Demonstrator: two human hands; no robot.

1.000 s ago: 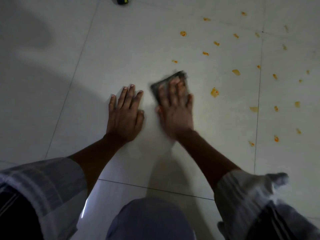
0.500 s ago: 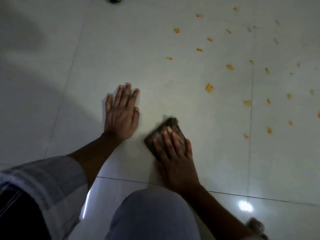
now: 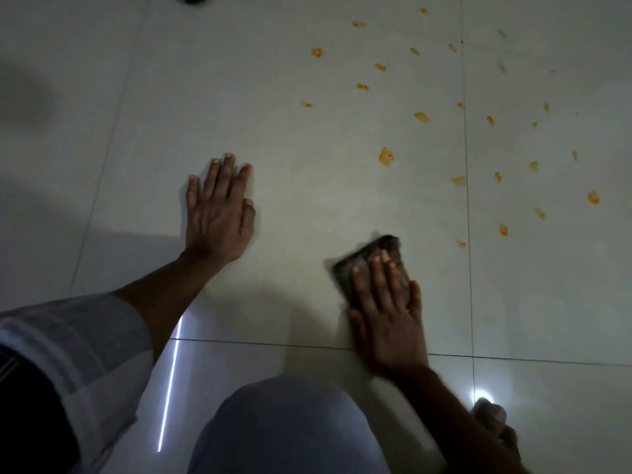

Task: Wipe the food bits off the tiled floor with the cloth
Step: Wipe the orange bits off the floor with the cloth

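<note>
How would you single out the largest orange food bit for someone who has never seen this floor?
Start at the right hand pressing the dark cloth on the tiled floor. Look straight up the picture to the largest food bit. It sits alone, nearest the centre, chunkier than the surrounding crumbs.

right hand [image 3: 388, 314] and cloth [image 3: 371, 268] slid rightward, toward the crumbs

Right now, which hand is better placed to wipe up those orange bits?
Right hand: it presses the cloth flat, near the food bits. The left hand is bare, braced on the floor.
</note>
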